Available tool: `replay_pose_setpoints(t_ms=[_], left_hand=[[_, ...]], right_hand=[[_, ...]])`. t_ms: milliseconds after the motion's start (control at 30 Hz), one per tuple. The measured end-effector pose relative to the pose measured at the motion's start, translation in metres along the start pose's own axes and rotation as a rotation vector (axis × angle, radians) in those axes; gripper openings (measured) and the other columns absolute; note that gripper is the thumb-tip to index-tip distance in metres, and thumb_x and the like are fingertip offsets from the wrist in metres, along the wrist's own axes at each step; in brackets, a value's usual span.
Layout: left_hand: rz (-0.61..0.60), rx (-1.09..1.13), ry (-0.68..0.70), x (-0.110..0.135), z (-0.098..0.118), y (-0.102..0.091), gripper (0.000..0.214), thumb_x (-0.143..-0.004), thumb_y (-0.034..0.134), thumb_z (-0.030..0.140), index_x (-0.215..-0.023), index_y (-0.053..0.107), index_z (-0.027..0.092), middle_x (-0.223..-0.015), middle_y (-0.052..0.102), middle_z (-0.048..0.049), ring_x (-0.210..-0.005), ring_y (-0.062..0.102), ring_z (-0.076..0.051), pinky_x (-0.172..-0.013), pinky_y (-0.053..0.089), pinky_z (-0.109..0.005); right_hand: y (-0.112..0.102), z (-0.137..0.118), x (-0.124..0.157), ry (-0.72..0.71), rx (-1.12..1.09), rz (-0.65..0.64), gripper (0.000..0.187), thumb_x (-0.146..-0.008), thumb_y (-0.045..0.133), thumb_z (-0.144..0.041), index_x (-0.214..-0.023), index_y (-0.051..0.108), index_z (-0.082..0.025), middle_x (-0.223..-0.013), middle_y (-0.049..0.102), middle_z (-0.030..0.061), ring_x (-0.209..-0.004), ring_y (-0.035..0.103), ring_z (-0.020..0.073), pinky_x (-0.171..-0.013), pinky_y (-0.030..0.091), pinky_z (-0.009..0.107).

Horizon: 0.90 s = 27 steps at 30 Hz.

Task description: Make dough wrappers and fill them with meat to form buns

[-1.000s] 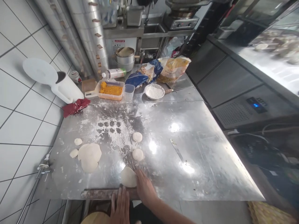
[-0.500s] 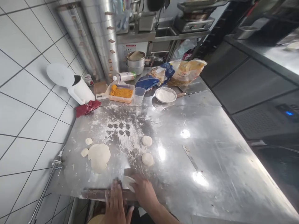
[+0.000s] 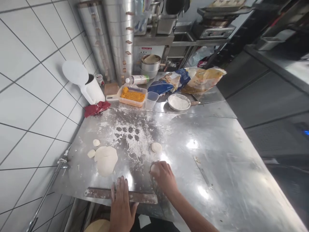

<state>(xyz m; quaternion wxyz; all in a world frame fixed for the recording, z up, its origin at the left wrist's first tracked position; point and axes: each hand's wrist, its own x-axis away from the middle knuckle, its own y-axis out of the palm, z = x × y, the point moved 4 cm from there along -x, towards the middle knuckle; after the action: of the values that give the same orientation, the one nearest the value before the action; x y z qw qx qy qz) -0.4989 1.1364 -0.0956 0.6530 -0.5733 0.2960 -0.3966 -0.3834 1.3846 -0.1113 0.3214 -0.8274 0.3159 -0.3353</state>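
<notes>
My left hand [image 3: 122,204] lies flat, fingers stretched out, over a brown flour-dusted rolling pin [image 3: 142,197] at the table's near edge. To its right, my right hand [image 3: 165,177] has its fingers closed around a pale dough round [image 3: 154,168] at the table surface; part of the round is hidden by the fingers. Just beyond lies another dough round [image 3: 156,147]. A larger flattened sheet of dough [image 3: 106,161] rests on the left, with two small dough pieces [image 3: 96,142] beside it. Loose flour [image 3: 137,145] is scattered across the middle.
A thin metal spatula [image 3: 202,172] lies on the right. Along the back stand a tub of orange filling [image 3: 132,96], a clear cup [image 3: 151,100], a bowl of flour [image 3: 179,102], bags [image 3: 202,80] and a white canister [image 3: 93,90]. A tiled wall [image 3: 36,96] borders the left.
My right hand has moved from beside the rolling pin, where it held a pale round, forward and right to the nearer dough round. My left hand stays on the pin. The view has shifted slightly.
</notes>
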Motion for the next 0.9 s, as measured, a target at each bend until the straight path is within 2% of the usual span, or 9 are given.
replay_pose_setpoints(t_ms=[67, 133, 200, 300, 500, 667, 800, 867, 900], left_hand=[[0.000, 0.030, -0.007, 0.001, -0.001, 0.003, 0.086, -0.096, 0.059, 0.040, -0.167, 0.017, 0.015, -0.172, 0.034, -0.0156, -0.159, 0.033, -0.036, -0.128, 0.033, -0.060], [0.022, 0.072, -0.028, 0.002, -0.001, 0.006, 0.087, -0.096, 0.059, 0.039, -0.168, 0.015, 0.016, -0.171, 0.036, -0.0162, -0.158, 0.035, -0.037, -0.127, 0.032, -0.063], [0.043, 0.099, -0.064, 0.004, -0.001, 0.011, 0.088, -0.095, 0.060, 0.041, -0.168, 0.016, 0.018, -0.170, 0.038, -0.0156, -0.157, 0.037, -0.038, -0.126, 0.032, -0.064], [0.050, 0.104, -0.068, 0.005, 0.000, 0.016, 0.087, -0.095, 0.060, 0.043, -0.168, 0.018, 0.019, -0.170, 0.039, -0.0143, -0.156, 0.037, -0.038, -0.127, 0.032, -0.063], [0.042, 0.080, -0.041, 0.000, -0.001, 0.016, 0.084, -0.095, 0.059, 0.041, -0.167, 0.022, 0.016, -0.170, 0.038, -0.0151, -0.159, 0.031, -0.037, -0.129, 0.029, -0.063], [0.061, 0.080, -0.003, -0.001, 0.004, 0.013, 0.082, -0.094, 0.060, 0.036, -0.166, 0.025, 0.018, -0.172, 0.035, -0.0148, -0.160, 0.031, -0.037, -0.128, 0.030, -0.064], [0.088, 0.104, 0.090, -0.002, 0.014, 0.021, 0.083, -0.090, 0.067, 0.036, -0.164, 0.031, 0.026, -0.172, 0.035, -0.0119, -0.159, 0.032, -0.039, -0.125, 0.033, -0.070], [0.091, 0.128, 0.171, -0.004, 0.023, 0.026, 0.081, -0.088, 0.070, 0.038, -0.162, 0.037, 0.029, -0.173, 0.035, -0.0100, -0.159, 0.033, -0.039, -0.123, 0.036, -0.070], [0.083, 0.133, 0.201, -0.005, 0.027, 0.028, 0.077, -0.088, 0.071, 0.040, -0.159, 0.042, 0.030, -0.172, 0.036, -0.0092, -0.158, 0.034, -0.038, -0.122, 0.038, -0.068]], right_hand=[[-0.003, 0.007, 0.015, -0.004, 0.058, 0.005, 0.033, -0.091, 0.065, -0.032, -0.123, 0.066, -0.027, -0.126, 0.063, 0.0113, -0.120, 0.058, 0.0316, -0.106, 0.050, 0.050], [-0.002, 0.008, 0.023, 0.024, 0.122, 0.057, 0.046, -0.094, 0.063, -0.040, -0.136, 0.060, -0.021, -0.140, 0.058, 0.0171, -0.134, 0.051, 0.0369, -0.113, 0.045, 0.057], [0.005, 0.004, 0.019, 0.027, 0.187, 0.112, 0.067, -0.099, 0.056, -0.051, -0.154, 0.042, -0.015, -0.160, 0.043, 0.0224, -0.153, 0.031, 0.0415, -0.122, 0.033, 0.065], [0.024, -0.003, 0.002, -0.036, 0.267, 0.136, 0.083, -0.103, 0.044, -0.059, -0.166, 0.018, -0.012, -0.175, 0.018, 0.0217, -0.164, 0.005, 0.0390, -0.130, 0.015, 0.068], [0.044, -0.002, -0.015, -0.068, 0.249, 0.107, 0.090, -0.100, 0.047, -0.065, -0.168, 0.012, -0.019, -0.178, 0.008, 0.0138, -0.165, -0.001, 0.0362, -0.132, 0.005, 0.066], [0.031, -0.007, -0.013, -0.068, 0.127, 0.148, 0.082, -0.098, 0.054, -0.060, -0.164, 0.027, -0.019, -0.175, 0.023, 0.0150, -0.164, 0.011, 0.0356, -0.132, 0.008, 0.064], [-0.004, -0.004, -0.001, 0.016, 0.095, 0.223, 0.052, -0.107, 0.033, -0.047, -0.148, 0.050, -0.019, -0.156, 0.052, 0.0155, -0.148, 0.046, 0.0273, -0.121, 0.040, 0.050], [-0.020, 0.006, 0.011, 0.122, 0.099, 0.253, 0.048, -0.108, 0.026, -0.042, -0.133, 0.061, -0.020, -0.139, 0.062, 0.0170, -0.130, 0.060, 0.0277, -0.109, 0.049, 0.048], [-0.025, 0.011, 0.017, 0.172, 0.106, 0.249, 0.045, -0.108, 0.030, -0.043, -0.126, 0.064, -0.020, -0.131, 0.065, 0.0174, -0.123, 0.063, 0.0299, -0.104, 0.051, 0.049]])
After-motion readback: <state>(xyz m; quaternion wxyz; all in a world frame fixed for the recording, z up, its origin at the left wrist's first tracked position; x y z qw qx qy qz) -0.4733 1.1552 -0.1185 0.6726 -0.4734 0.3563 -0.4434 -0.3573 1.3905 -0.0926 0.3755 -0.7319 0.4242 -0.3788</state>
